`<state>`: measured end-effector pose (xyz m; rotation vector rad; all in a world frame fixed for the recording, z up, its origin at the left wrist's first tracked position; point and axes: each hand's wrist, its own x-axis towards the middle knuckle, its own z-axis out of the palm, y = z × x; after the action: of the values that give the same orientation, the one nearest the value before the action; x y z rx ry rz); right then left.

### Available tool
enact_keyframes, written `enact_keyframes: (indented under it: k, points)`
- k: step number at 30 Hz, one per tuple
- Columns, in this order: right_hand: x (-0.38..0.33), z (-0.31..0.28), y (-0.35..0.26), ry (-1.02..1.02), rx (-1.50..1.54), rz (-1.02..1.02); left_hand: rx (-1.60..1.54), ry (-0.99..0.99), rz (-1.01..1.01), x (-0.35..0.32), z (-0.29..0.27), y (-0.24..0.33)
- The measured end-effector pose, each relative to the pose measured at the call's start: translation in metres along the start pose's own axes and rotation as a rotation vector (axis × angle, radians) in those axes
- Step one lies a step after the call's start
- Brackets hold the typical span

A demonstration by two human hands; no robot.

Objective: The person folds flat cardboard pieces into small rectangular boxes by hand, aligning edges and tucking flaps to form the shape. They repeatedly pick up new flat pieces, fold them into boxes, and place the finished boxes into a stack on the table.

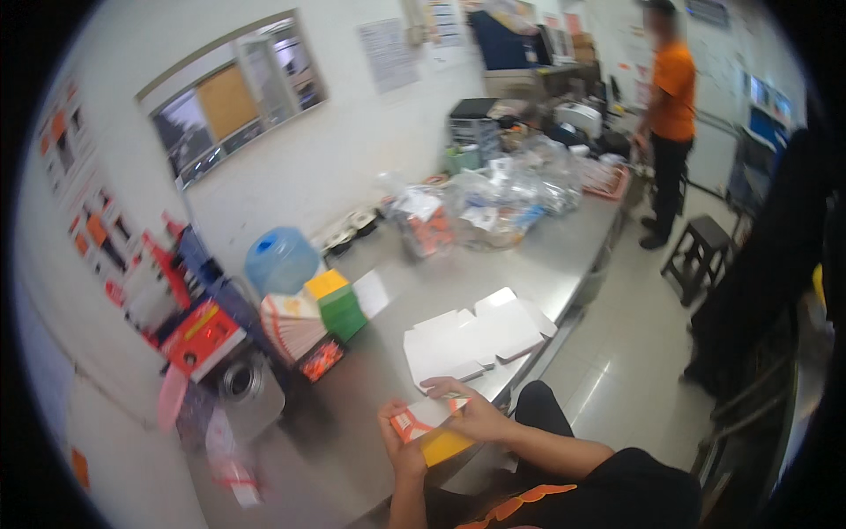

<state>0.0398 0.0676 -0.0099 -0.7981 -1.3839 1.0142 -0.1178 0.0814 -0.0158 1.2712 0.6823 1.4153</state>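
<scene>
Close to the table's near edge, I hold a small carton (434,418) in white and orange with a yellow lower side. My left hand (401,448) grips its left end. At its right end, my right hand (476,416) is closed on it, the fingers reaching over the top edge. Just beyond my hands, flat white carton blanks (449,353) lie overlapping on the metal table (352,432). Whether the held carton is fully folded cannot be made out.
At left stand a fanned row of cartons (293,328), green and yellow boxes (342,309), a blue water jug (282,260) and a metal canister (242,388). Clear plastic bags (493,207) crowd the far end. Beyond, a person (671,106) in orange stands near a stool (702,251).
</scene>
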Motion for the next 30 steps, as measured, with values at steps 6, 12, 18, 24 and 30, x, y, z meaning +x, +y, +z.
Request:
enact_keyframes:
  k: [6, 12, 18, 24, 30]
  points:
    - [-0.001, -0.025, 0.005, 0.096, -0.175, 0.005, 0.328, 0.029, 0.052, 0.006, 0.013, -0.015]
    - [0.011, -0.043, -0.017, 0.077, -0.245, 0.011, 0.509, -0.219, 0.224, 0.033, 0.027, 0.016]
    - [0.056, -0.019, -0.023, 0.417, -0.428, -0.016, 0.200, 0.111, 0.380, 0.087, 0.033, 0.015]
    - [0.091, 0.003, -0.003, 0.396, -0.359, 0.009, 0.295, 0.262, 0.293, 0.119, 0.024, 0.031]
    - [0.114, 0.007, 0.018, 0.447, 0.044, 0.136, 0.218, 0.319, 0.139, 0.132, 0.033, 0.013]
